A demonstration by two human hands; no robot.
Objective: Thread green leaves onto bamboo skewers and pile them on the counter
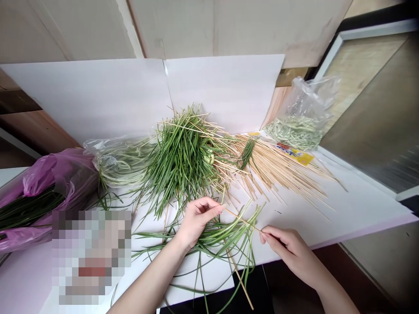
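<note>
A thin wooden skewer spans the gap between my two hands. My left hand pinches its left end between thumb and fingers, and my right hand pinches the right end. Loose green stalks lie on the white table under and around my left hand. Another skewer slants down over the table's front edge. Behind my hands stands a large heap of green stalks. To its right, many wooden skewers are fanned out, with a small green bundle on top.
A purple plastic bag with dark green leaves is at the left. Clear bags hold pale stalks at back left and pale green strands at back right. White panels stand behind. A blurred patch covers the lower left.
</note>
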